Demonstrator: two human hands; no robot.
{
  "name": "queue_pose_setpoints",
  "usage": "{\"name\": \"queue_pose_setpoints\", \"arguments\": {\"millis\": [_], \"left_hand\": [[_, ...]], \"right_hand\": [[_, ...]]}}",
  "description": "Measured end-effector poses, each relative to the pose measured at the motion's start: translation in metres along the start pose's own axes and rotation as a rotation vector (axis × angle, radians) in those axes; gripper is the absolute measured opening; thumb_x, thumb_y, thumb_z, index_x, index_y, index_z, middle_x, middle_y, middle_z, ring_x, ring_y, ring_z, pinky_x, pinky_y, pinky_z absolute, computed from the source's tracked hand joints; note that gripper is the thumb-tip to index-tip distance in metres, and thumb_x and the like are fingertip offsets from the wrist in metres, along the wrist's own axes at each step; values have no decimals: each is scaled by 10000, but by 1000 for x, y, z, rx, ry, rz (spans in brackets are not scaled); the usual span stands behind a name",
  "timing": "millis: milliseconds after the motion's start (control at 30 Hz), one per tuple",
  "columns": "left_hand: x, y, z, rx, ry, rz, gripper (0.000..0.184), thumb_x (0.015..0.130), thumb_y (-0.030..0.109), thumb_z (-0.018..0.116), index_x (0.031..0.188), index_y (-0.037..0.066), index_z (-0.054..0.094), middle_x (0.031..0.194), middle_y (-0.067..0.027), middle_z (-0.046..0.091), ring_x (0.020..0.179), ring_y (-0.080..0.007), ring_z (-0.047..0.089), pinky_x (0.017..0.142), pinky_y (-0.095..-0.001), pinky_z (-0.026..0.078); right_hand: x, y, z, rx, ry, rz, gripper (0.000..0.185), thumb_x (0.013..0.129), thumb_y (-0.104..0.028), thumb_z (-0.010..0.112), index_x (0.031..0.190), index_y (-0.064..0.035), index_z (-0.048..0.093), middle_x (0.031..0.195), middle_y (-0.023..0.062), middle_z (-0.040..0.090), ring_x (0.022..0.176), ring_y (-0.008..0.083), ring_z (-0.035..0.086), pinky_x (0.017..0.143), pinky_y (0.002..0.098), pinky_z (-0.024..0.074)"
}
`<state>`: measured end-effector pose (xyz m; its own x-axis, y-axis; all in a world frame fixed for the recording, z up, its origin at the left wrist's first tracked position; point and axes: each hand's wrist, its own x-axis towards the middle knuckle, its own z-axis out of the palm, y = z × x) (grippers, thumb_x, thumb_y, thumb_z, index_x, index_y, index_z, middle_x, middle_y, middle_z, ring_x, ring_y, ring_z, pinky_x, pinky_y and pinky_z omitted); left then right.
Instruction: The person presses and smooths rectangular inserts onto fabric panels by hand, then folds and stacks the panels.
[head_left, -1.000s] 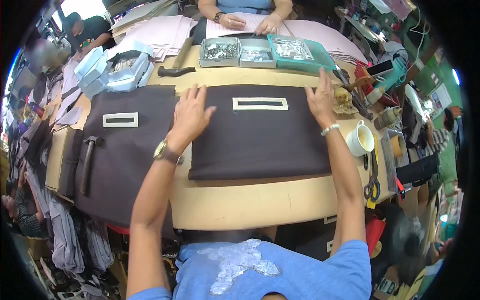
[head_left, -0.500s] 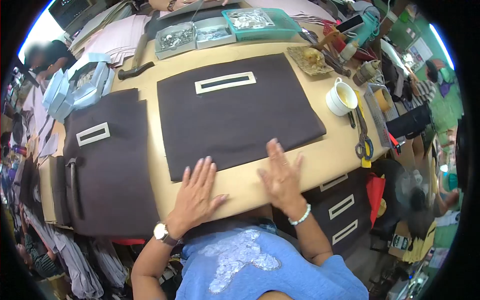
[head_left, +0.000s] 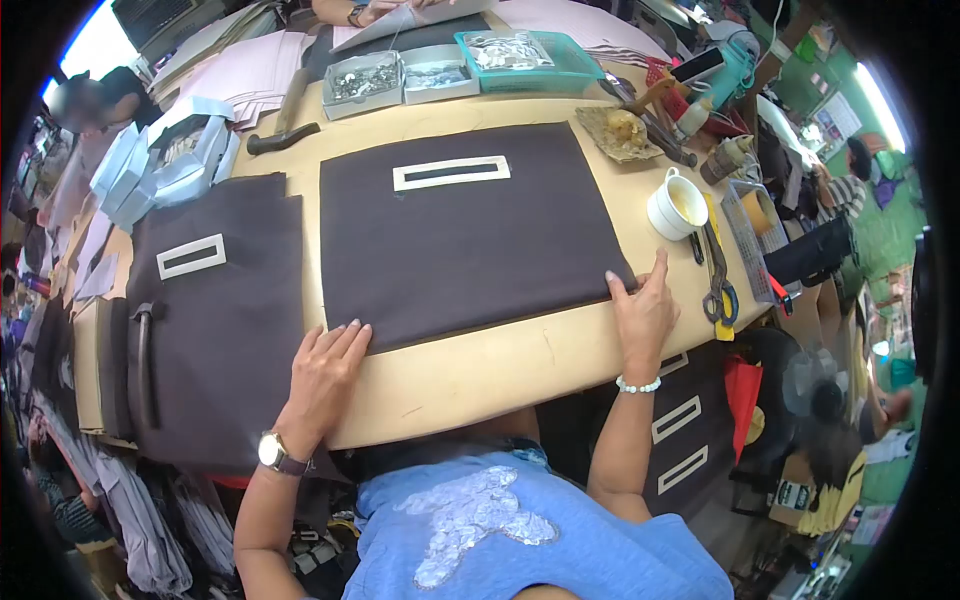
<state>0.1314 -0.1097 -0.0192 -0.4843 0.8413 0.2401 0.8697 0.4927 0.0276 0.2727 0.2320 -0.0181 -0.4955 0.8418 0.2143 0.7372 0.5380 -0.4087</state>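
A dark brown sheet (head_left: 470,250) with a cream-framed slot (head_left: 452,173) lies on the tan table. At its near left corner rests my left hand (head_left: 328,375), fingers close together and pointing away from me; what lies under the fingertips is hidden. My right hand (head_left: 643,310) touches the near right corner with thumb and fingers, the index finger stretched out. To the left is another dark sheet (head_left: 225,330) with a similar cream frame (head_left: 191,257), and a hammer (head_left: 146,365) lies on its left part.
Boxes of small metal parts (head_left: 362,83), a teal tray (head_left: 530,62) and a second hammer (head_left: 285,120) are at the back. A white cup (head_left: 677,204) and scissors (head_left: 718,290) lie right. Across the table are a person's hands (head_left: 375,12).
Both hands came from the sheet's far edge to its near side, then spread apart to the near corners. The sheet's near edge, earlier raised at the right, now lies flatter.
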Motion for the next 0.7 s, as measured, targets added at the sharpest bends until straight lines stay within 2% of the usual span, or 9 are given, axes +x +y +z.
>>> {"name": "queue_pose_setpoints", "arguments": {"millis": [67, 167, 233, 333, 367, 433, 533, 633, 700], "left_hand": [[-1, -2, 0, 35, -1, 43, 307, 778, 42, 543, 1079, 7, 597, 1071, -117, 636, 989, -233, 602, 912, -429, 438], [-3, 3, -3, 31, 17, 76, 332, 755, 23, 542, 1083, 4, 591, 1052, -121, 642, 957, -227, 614, 894, -420, 451], [-6, 19, -15, -11, 42, 94, 339, 747, 26, 551, 1083, -2, 587, 1044, -127, 644, 931, -226, 624, 873, -412, 462], [-7, 49, -23, -386, -2, 201, 378, 712, 42, 613, 1085, -14, 580, 1030, -155, 648, 822, -242, 649, 778, -361, 494], [-2, 58, -30, -575, -130, 178, 356, 736, 52, 646, 1084, 4, 597, 1033, -152, 650, 853, -265, 652, 799, -367, 502], [12, 58, -37, -731, -123, 168, 392, 766, 171, 690, 1106, 1, 592, 1047, -165, 641, 911, -297, 638, 823, -374, 497], [50, 17, -15, -521, 36, 94, 464, 765, 255, 706, 1130, -3, 582, 1130, -194, 597, 1054, -323, 572, 895, -391, 462], [97, -34, 10, -315, 87, -152, 477, 773, 281, 690, 1124, -21, 577, 1177, -207, 563, 1110, -332, 530, 932, -384, 433], [125, -59, 18, -257, -5, -257, 501, 760, 295, 698, 1117, -34, 573, 1161, -215, 567, 1093, -328, 537, 916, -372, 439]], "right_hand": [[2, 5, 9, -28, 33, -15, 691, 752, -222, 714, 1309, -5, 370, 873, 120, 626, 832, 291, 593, 834, 467, 412], [19, 15, 7, 186, -122, 57, 658, 724, -103, 726, 1279, 8, 393, 804, 99, 599, 772, 242, 593, 740, 360, 466], [29, 38, 6, 337, -88, 80, 663, 723, -62, 716, 1292, 10, 384, 815, 87, 581, 752, 202, 580, 696, 320, 467], [38, 70, 13, 605, 98, 82, 686, 719, -25, 708, 1315, 5, 369, 903, 92, 562, 761, 158, 557, 665, 286, 464], [42, 81, 16, 697, 188, 76, 695, 718, -17, 706, 1323, 2, 365, 944, 98, 556, 771, 146, 548, 661, 279, 461], [42, 84, 17, 785, 258, 152, 805, 741, -65, 718, 1387, -18, 241, 1069, 134, 518, 765, 142, 537, 595, 259, 456], [22, 49, -1, 978, 185, 330, 915, 773, -120, 711, 1417, -22, 70, 1055, 147, 525, 755, 136, 527, 549, 219, 430], [16, 46, 3, 972, 105, 328, 941, 771, -152, 714, 1419, -10, 45, 1023, 173, 549, 758, 161, 532, 572, 238, 446], [13, 52, 22, 891, 122, 200, 1024, 759, -213, 724, 1418, 0, -29, 1078, 281, 561, 922, 296, 595, 813, 343, 477]]}}
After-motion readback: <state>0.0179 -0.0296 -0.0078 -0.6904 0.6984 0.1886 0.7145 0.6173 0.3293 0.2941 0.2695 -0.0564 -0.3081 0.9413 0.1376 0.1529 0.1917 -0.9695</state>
